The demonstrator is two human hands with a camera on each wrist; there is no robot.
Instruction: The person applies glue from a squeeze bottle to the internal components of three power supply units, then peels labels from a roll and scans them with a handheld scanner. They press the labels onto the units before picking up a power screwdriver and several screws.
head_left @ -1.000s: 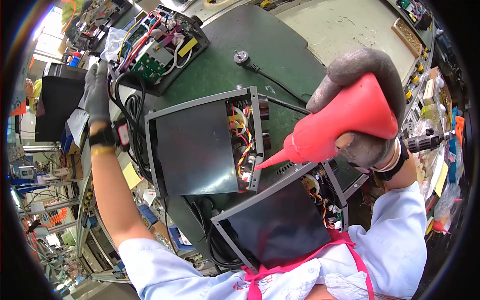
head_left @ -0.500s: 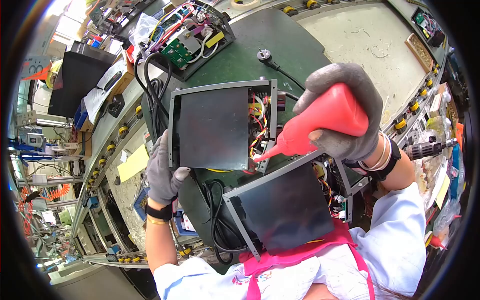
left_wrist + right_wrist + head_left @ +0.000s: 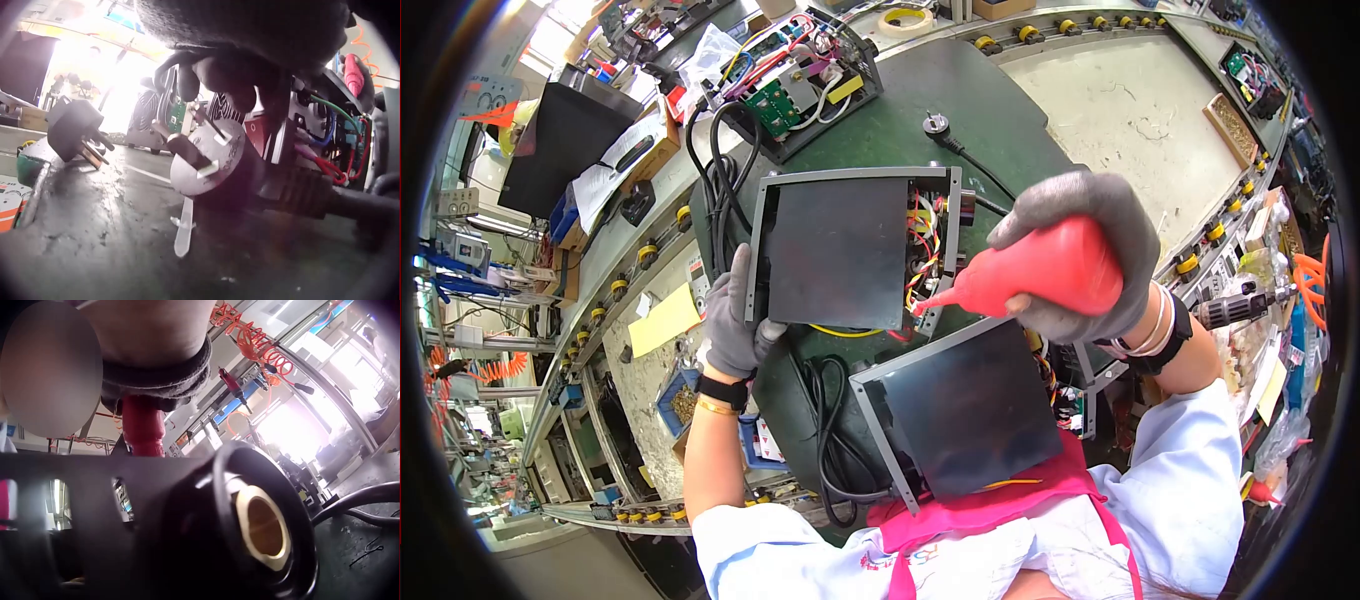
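Observation:
In the head view the right hand, in a grey glove, curls round a red squeeze bottle. The bottle's thin nozzle points left, its tip at the wires along the right side of a metal-framed unit with a black top. The gloved left hand rests against that unit's left edge, fingers fairly straight, thumb near the lower left corner. The right wrist view shows the red bottle beneath the glove, behind a black round fitting. A plug fills the middle of the left wrist view, below gloved fingers.
A second black-topped unit lies nearest the body. An opened unit with exposed boards stands at the back left. Coiled black cables and a plug lie on the green mat. A driver tool is at the right.
The left hand has come from the far left, beside the cables, to the unit's left edge. The right hand keeps its grip on the bottle, its nozzle still by the wires. The head view has shifted.

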